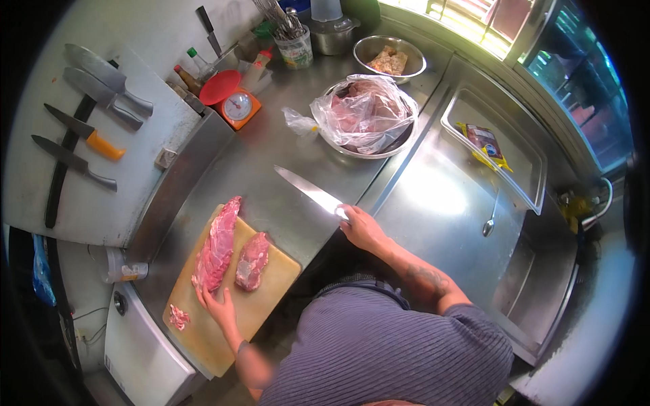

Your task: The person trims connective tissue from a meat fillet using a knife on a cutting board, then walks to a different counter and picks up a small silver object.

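Note:
My right hand (359, 226) grips a chef's knife (310, 188) by its handle. Its bright blade points up and to the left over the steel counter, apart from the meat. A long strip of raw meat (218, 246) lies along the left side of a worn cutting board (277, 284). With fingers spread, my left hand (217, 307) touches the near end of that strip. To its right sits a shorter piece of raw meat (252, 262). Small trimmings (179, 317) are heaped near the board's left edge.
Beyond the board, a steel bowl (373, 152) holds plastic-bagged meat (365, 114). An orange kitchen scale (237, 107) stands by the wall, where several knives (71, 122) hang on a magnetic strip. At right are a steel tray (523, 147), a yellow-edged packet (485, 144) and a spoon (488, 227).

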`<action>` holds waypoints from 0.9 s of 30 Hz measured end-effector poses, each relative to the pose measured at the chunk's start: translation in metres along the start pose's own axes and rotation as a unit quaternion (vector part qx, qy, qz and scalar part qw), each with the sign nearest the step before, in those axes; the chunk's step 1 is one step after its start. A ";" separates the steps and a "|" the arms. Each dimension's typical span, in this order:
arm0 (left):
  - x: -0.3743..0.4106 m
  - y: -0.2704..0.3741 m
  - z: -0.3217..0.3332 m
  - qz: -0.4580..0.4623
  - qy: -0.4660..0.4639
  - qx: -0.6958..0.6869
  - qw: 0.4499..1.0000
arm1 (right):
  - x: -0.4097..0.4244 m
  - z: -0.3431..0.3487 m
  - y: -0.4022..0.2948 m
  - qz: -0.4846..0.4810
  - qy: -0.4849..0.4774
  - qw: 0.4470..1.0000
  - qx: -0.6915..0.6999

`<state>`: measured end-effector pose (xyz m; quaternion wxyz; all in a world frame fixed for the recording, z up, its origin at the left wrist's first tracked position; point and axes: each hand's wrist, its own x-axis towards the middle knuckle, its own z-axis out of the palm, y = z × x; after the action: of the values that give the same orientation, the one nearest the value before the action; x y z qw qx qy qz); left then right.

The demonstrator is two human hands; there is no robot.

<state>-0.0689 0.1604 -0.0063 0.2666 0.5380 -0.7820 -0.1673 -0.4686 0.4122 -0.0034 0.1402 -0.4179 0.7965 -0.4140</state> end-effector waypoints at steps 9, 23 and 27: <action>-0.159 0.012 -0.076 -0.196 0.081 0.149 0.966 | 0.103 0.030 0.031 -0.074 -0.074 0.992 -0.065; -0.422 -0.031 -0.031 -0.553 0.193 0.082 0.806 | 0.142 0.063 0.018 -0.076 -0.092 0.951 -0.285; -0.543 -0.057 0.000 -0.753 0.019 -0.058 0.655 | 0.148 0.074 0.008 -0.119 -0.035 0.923 -0.364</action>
<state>0.1255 0.6446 -0.1664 0.0945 0.9290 -0.0924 -0.3457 -0.5218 0.2585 -0.0376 -0.0442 -0.5458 0.8315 -0.0939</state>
